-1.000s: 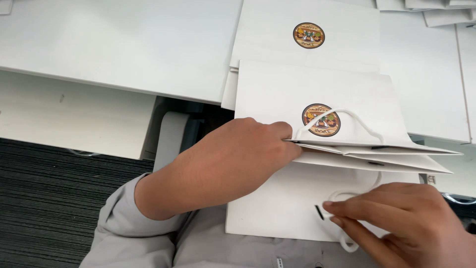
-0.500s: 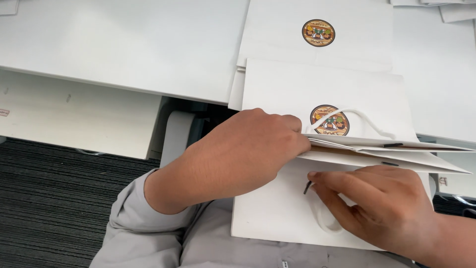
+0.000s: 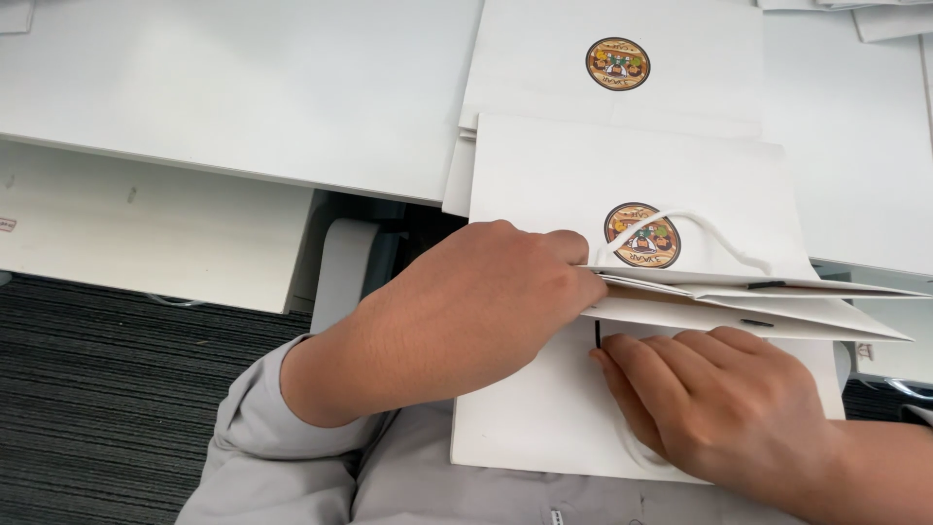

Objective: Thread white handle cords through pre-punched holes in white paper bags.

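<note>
Paper bag (image 3: 544,408), white and flattened, is found lying across the person's lap at the near edge of the white table (image 3: 243,97), its open mouth turned to the right and its long axis running left to right. The left hand (image 3: 457,321) is seen curled over the bag's upper folded edge, its fingers (image 3: 569,248) pushed into the mouth between the paper layers; a narrow pinch on the upper layer is judged likely, but the fingertips are hidden and the grasp cannot be told for certain. The right hand (image 3: 729,408) is laid flat on the lower panel, fingers together and extended, pressing beside a short dark mark (image 3: 597,334) near the fold. A white cord handle (image 3: 680,228) is looped over a round coloured sticker (image 3: 642,235) just beyond the left hand. The mouth lies directly between both hands, the left being nearer. A second bag (image 3: 680,107) with a like sticker (image 3: 617,63) lies further back on the table.
</note>
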